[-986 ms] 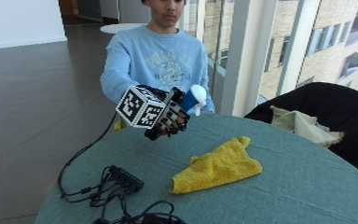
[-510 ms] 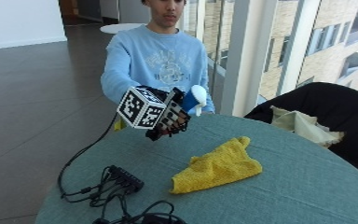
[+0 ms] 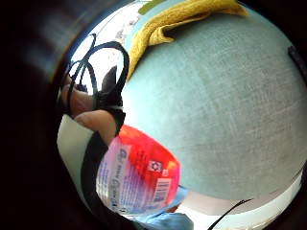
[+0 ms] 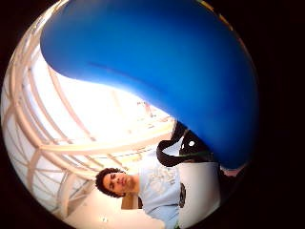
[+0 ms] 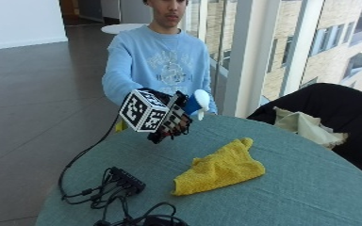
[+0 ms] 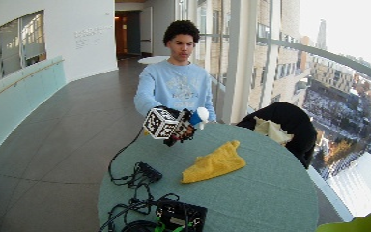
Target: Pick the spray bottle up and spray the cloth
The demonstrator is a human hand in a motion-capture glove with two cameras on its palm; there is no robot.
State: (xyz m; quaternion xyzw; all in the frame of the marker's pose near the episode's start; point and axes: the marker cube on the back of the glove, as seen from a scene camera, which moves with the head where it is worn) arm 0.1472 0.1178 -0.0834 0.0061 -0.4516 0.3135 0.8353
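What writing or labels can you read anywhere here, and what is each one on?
Spray bottle label: a barcode and small print, too blurred to read.
Sweatshirt chest print: too faint to read.
Far wall lettering: too small to read.
No text is legible.

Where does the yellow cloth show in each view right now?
Outside view: yellow cloth lies crumpled on the green table.
Wide outside view: cloth mid-table.
Little finger side palm view: cloth on the table.
Thumb side palm view: not in it.
Shared landmark: the green table.
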